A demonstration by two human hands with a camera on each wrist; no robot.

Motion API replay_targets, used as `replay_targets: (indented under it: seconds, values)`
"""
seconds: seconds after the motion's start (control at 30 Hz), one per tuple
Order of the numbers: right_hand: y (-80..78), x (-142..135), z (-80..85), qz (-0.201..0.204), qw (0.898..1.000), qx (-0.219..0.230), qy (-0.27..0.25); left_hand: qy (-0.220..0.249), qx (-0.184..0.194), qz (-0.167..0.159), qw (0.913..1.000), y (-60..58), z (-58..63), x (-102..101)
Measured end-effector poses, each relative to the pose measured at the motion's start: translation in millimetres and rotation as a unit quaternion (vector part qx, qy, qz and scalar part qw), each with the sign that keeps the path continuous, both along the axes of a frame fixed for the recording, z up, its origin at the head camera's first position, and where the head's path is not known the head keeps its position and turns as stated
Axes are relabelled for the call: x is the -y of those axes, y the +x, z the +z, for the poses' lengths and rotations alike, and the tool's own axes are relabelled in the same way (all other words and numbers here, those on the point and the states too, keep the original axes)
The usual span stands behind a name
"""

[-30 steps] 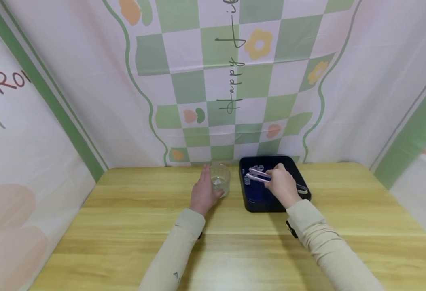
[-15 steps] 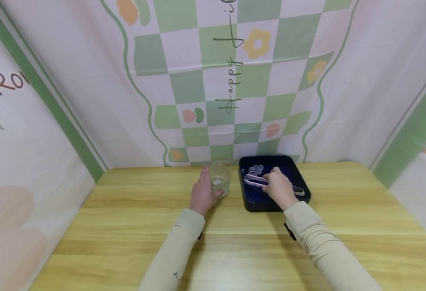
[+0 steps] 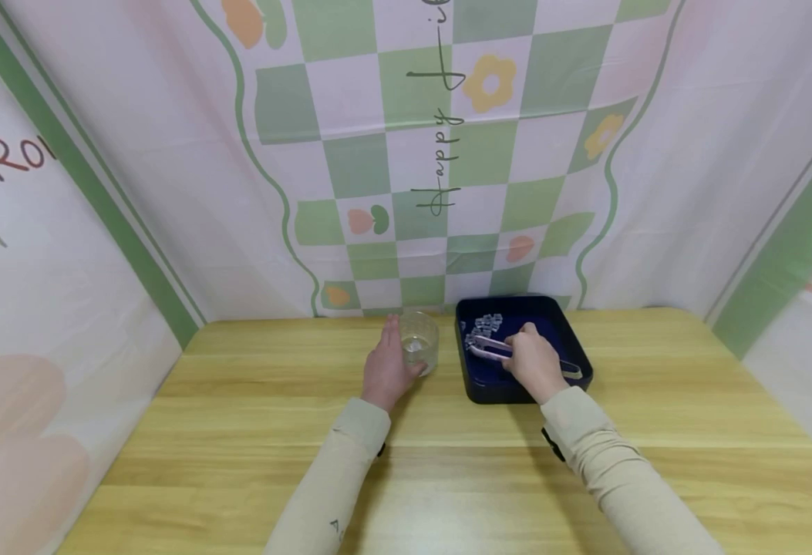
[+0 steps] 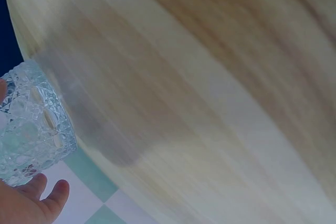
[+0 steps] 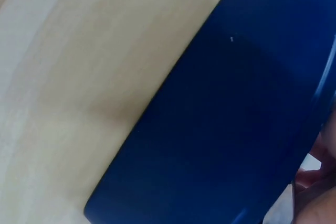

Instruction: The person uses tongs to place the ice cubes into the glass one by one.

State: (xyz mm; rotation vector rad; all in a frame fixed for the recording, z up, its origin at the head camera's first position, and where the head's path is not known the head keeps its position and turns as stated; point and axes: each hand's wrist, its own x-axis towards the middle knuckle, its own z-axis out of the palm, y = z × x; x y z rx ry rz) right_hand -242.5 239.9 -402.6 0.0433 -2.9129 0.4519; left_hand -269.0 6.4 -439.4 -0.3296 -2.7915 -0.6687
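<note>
My left hand [image 3: 388,368] holds a clear glass [image 3: 422,343] standing on the table. In the left wrist view the glass [image 4: 34,124] shows a cut pattern, with fingers [image 4: 50,200] on one side and the thumb at the other. My right hand [image 3: 534,361] grips pale tongs [image 3: 490,344] over a dark blue tray [image 3: 504,385]. The tongs' tips are at several small clear cubes [image 3: 486,324] in the tray's left part. In the right wrist view the tray's outer wall [image 5: 210,114] hides most of the inside; part of my right hand [image 5: 317,198] shows at the edge.
Both things stand at the back of a wooden table [image 3: 440,478]. Right behind it hangs a checked, printed cloth [image 3: 422,266]. A printed cloth wall [image 3: 52,308] closes off the left side, and another [image 3: 780,231] the right.
The right hand has moved slightly left and the tongs' tips have shifted a little lower among the cubes. The left hand and the glass stay in place.
</note>
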Motion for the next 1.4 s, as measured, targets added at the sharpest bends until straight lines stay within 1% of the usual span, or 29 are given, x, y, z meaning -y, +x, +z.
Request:
replay_targets:
  seconds: [0.1, 0.33, 0.43, 0.6, 0.77, 0.93, 1.2, 1.4]
  values:
    - [0.2, -0.9, -1.6, 0.0, 1.0, 0.009, -0.001, 0.001, -0.002, -0.001, 1.0, -0.1, -0.2, 0.2]
    - [0.1, -1.3, -3.2, -0.004, 1.0, 0.005, -0.005, -0.001, 0.001, -0.001, 1.0, 0.0, 0.3, 0.0]
    - [1.0, -1.4, -2.4, -0.008, 1.0, 0.01, -0.007, -0.001, -0.008, -0.001, 1.0, -0.2, -0.2, 0.0]
    - [1.7, -2.4, -2.2, -0.013, 1.0, 0.021, -0.014, 0.001, -0.01, 0.0, 0.9999, -0.4, -1.0, 0.0]
    - [1.7, -4.1, -2.4, -0.015, 1.0, 0.017, -0.017, 0.002, -0.009, 0.0, 1.0, -0.7, -1.0, -0.1]
    - [1.5, -6.0, -3.1, -0.016, 1.0, 0.016, -0.016, 0.003, 0.0, 0.0, 1.0, -0.3, -0.3, -0.1]
    - [1.0, -8.0, -2.5, -0.014, 1.0, 0.004, -0.013, 0.005, 0.002, 0.0, 1.0, -0.3, 0.1, 0.0]
    - [0.6, -10.1, -0.7, -0.014, 1.0, -0.002, -0.016, 0.014, 0.01, -0.002, 0.9998, 2.5, 3.0, -0.1]
